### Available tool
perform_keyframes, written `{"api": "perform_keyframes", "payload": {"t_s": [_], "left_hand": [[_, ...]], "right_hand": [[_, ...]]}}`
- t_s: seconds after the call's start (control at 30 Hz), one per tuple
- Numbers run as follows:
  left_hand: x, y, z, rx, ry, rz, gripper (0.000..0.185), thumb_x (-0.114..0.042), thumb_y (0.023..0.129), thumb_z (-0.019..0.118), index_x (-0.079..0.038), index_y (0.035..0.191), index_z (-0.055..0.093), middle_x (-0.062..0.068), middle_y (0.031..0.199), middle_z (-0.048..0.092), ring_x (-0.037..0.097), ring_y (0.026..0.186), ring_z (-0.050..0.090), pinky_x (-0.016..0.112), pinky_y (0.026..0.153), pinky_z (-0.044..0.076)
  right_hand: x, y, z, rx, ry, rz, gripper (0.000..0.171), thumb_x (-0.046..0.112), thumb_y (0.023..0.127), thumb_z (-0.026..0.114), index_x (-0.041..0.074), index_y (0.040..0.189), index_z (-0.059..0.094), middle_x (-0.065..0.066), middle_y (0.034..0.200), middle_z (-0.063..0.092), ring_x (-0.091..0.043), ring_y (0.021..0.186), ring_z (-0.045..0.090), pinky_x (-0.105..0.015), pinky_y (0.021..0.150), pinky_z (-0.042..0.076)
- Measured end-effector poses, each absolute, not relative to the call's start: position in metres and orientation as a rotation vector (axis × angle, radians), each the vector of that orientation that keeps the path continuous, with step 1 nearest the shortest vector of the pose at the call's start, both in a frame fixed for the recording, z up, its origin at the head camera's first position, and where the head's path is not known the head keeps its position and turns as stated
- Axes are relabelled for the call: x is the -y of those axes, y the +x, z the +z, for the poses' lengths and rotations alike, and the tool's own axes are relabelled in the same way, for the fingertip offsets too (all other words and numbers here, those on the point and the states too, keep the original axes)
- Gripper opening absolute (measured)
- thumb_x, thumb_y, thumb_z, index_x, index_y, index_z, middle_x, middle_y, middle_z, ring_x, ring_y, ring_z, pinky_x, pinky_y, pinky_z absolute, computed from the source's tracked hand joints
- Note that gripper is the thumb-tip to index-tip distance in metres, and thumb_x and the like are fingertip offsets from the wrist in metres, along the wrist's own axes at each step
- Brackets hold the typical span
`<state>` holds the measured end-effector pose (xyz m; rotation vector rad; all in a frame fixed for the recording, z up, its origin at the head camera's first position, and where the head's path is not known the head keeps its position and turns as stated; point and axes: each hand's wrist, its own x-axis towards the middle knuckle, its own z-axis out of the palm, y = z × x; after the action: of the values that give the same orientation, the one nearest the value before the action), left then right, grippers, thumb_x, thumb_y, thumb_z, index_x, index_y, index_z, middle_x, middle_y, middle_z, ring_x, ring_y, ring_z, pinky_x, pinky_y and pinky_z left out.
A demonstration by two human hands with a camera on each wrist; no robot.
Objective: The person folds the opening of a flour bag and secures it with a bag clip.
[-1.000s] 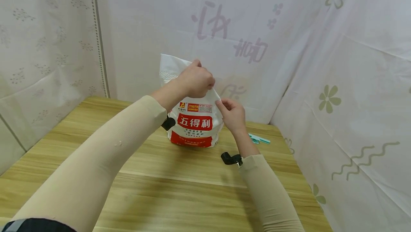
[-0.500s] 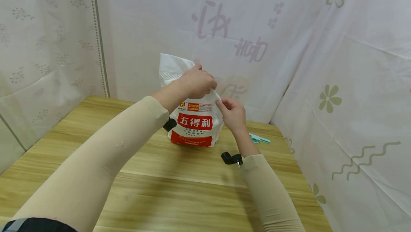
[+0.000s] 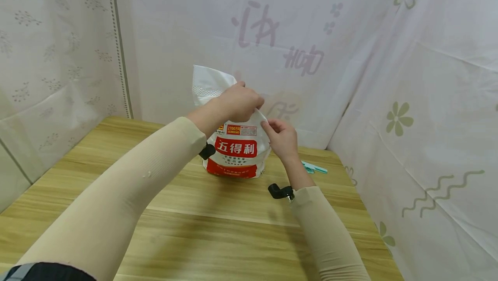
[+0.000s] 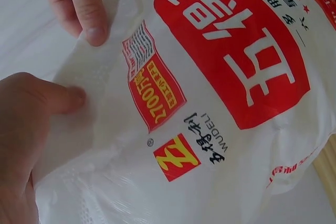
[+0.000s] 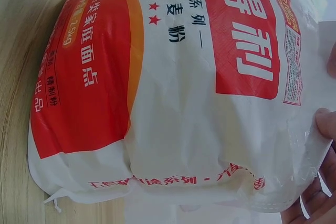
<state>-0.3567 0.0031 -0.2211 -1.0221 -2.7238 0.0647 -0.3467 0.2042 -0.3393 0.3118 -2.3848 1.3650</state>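
A white and red flour bag (image 3: 236,148) stands upright on the table, its flat top leaning up toward the left. My left hand (image 3: 240,103) reaches across the front of the top and pinches the slanting upper edge. In the left wrist view the left thumb (image 4: 65,99) lies on the white plastic, while the fingers behind the bag are hidden. Lower on the same edge, my right hand (image 3: 283,140) pinches the right upper corner between thumb and fingers. The right wrist view shows the bag's printed front and the right thumb (image 5: 326,123) on its top.
Light teal plastic strips, probably bag clips (image 3: 316,168), lie on the wooden table (image 3: 186,233) to the right of the bag. Patterned white curtains (image 3: 163,47) hang behind the table and along both sides.
My left hand has slid slightly right and down along the bag's upper edge, toward the right hand. The right hand and the bag's base stay in place.
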Motion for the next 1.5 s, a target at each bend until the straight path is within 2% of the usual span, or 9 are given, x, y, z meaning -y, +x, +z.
{"api": "perform_keyframes", "payload": {"t_s": [0.2, 0.33, 0.57, 0.8, 1.03, 1.2, 1.33, 1.43, 1.5], "left_hand": [[-0.002, -0.358, -0.222, 2.709, -1.073, 0.046, 0.025, -0.022, 0.108, 0.066, -0.022, 0.128, 0.081, 0.0, 0.127, 0.081, 0.024, 0.122, 0.074, 0.059, 0.126, 0.037], [-0.003, -0.359, -0.225, 2.691, -1.071, 0.064, 0.02, -0.024, 0.11, 0.067, -0.022, 0.121, 0.083, -0.001, 0.12, 0.083, 0.024, 0.116, 0.075, 0.058, 0.122, 0.04], [-0.005, -0.359, -0.227, 2.672, -1.032, 0.094, 0.018, -0.024, 0.11, 0.068, -0.021, 0.121, 0.081, -0.001, 0.118, 0.083, 0.023, 0.113, 0.075, 0.055, 0.119, 0.044], [-0.006, -0.359, -0.227, 2.666, -1.002, 0.106, 0.02, -0.024, 0.108, 0.071, -0.021, 0.125, 0.08, 0.0, 0.123, 0.082, 0.023, 0.119, 0.075, 0.055, 0.119, 0.045], [-0.006, -0.36, -0.227, 2.686, -1.03, 0.074, 0.02, -0.022, 0.108, 0.064, -0.021, 0.119, 0.08, -0.001, 0.117, 0.082, 0.023, 0.115, 0.074, 0.061, 0.123, 0.04], [-0.006, -0.358, -0.225, 2.696, -1.029, 0.084, 0.018, -0.022, 0.108, 0.066, -0.02, 0.116, 0.082, 0.0, 0.116, 0.082, 0.024, 0.116, 0.075, 0.063, 0.127, 0.037], [-0.006, -0.357, -0.224, 2.688, -1.024, 0.102, 0.018, -0.022, 0.108, 0.068, -0.021, 0.117, 0.083, 0.0, 0.118, 0.083, 0.025, 0.12, 0.075, 0.064, 0.128, 0.035], [-0.005, -0.356, -0.224, 2.678, -1.023, 0.105, 0.02, -0.021, 0.107, 0.068, -0.021, 0.119, 0.084, 0.0, 0.12, 0.083, 0.025, 0.121, 0.075, 0.064, 0.127, 0.036], [-0.005, -0.355, -0.225, 2.668, -1.024, 0.108, 0.02, -0.021, 0.107, 0.069, -0.021, 0.12, 0.084, 0.0, 0.121, 0.083, 0.025, 0.121, 0.075, 0.062, 0.126, 0.038]], "right_hand": [[-0.204, -0.347, -0.339, 2.385, 0.319, 1.358, 0.031, 0.037, 0.107, 0.074, 0.008, 0.113, 0.082, -0.017, 0.104, 0.08, -0.022, 0.08, 0.065, -0.022, 0.06, 0.053], [-0.204, -0.346, -0.338, 2.391, 0.32, 1.371, 0.031, 0.037, 0.107, 0.073, 0.008, 0.113, 0.082, -0.017, 0.105, 0.08, -0.025, 0.081, 0.065, -0.022, 0.059, 0.052], [-0.202, -0.345, -0.336, 2.344, 0.357, 1.394, 0.028, 0.035, 0.106, 0.076, 0.012, 0.122, 0.08, -0.014, 0.107, 0.079, -0.013, 0.087, 0.067, -0.021, 0.058, 0.052], [-0.198, -0.345, -0.335, 2.276, 0.387, 1.332, 0.021, 0.025, 0.104, 0.079, 0.006, 0.109, 0.083, -0.017, 0.095, 0.079, -0.007, 0.079, 0.064, -0.02, 0.07, 0.051], [-0.199, -0.346, -0.335, 2.267, 0.354, 1.299, 0.02, 0.026, 0.103, 0.08, 0.007, 0.107, 0.084, -0.015, 0.095, 0.079, -0.007, 0.079, 0.064, -0.019, 0.069, 0.05], [-0.203, -0.348, -0.336, 2.3, 0.368, 1.342, 0.022, 0.027, 0.104, 0.079, 0.007, 0.111, 0.082, -0.016, 0.098, 0.078, -0.012, 0.081, 0.066, -0.019, 0.065, 0.051], [-0.211, -0.347, -0.336, 2.406, 0.411, 1.285, 0.023, 0.026, 0.106, 0.076, 0.007, 0.117, 0.081, -0.017, 0.105, 0.08, -0.023, 0.091, 0.073, -0.026, 0.074, 0.057], [-0.218, -0.347, -0.336, 2.497, 0.406, 1.2, 0.025, 0.028, 0.107, 0.074, 0.007, 0.118, 0.082, -0.017, 0.111, 0.082, -0.031, 0.099, 0.078, -0.04, 0.084, 0.062], [-0.22, -0.346, -0.337, 2.531, 0.379, 1.139, 0.025, 0.03, 0.107, 0.074, 0.009, 0.117, 0.083, -0.015, 0.11, 0.084, -0.032, 0.099, 0.078, -0.042, 0.084, 0.061]]}}
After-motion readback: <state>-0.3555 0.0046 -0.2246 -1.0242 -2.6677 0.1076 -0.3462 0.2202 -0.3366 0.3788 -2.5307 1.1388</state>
